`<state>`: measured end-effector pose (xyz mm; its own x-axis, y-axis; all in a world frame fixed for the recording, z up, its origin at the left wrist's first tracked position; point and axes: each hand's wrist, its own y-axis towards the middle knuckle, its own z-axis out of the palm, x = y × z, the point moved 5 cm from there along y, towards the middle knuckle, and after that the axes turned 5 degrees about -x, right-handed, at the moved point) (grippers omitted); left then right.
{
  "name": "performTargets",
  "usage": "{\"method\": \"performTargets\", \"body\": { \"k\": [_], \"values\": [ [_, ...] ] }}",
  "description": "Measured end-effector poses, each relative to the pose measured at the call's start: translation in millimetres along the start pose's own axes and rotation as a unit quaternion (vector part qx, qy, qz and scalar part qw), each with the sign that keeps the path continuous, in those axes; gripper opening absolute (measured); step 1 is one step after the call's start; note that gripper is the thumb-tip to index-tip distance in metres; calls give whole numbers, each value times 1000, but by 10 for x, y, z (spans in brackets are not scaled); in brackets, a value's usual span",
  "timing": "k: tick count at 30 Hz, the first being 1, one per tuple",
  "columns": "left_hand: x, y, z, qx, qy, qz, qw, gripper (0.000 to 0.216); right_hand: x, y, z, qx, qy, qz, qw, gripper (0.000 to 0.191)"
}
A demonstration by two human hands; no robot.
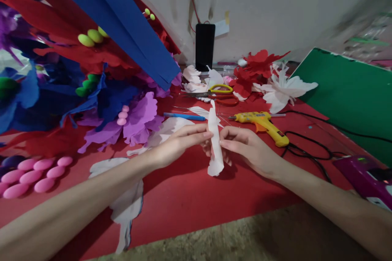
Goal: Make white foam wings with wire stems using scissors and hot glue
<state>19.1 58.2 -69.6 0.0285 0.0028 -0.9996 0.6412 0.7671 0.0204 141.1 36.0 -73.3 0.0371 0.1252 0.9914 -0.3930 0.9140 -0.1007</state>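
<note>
The white petal [216,151] stands nearly upright above the red bench [183,208], pinched by the left grip [179,140] and the right grip [249,147] at opposite edges, about mid-length. Treat as light, soft and easily creased; hold lightly by the long edges. Material appears matte and paper-like; shape is narrow, curled lengthwise, flared at the lower end.
</note>
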Motion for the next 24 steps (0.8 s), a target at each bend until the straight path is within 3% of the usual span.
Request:
{"method": "performTargets", "body": {
  "k": [17,24],
  "values": [
    [-64,21,43,16,20,20,999,21,-21,-9,32,37,38,-3,999,20],
    [-60,28,33,7,46,19,999,21,-61,2,10,17,21,-5,1000,22]
  ]
}}
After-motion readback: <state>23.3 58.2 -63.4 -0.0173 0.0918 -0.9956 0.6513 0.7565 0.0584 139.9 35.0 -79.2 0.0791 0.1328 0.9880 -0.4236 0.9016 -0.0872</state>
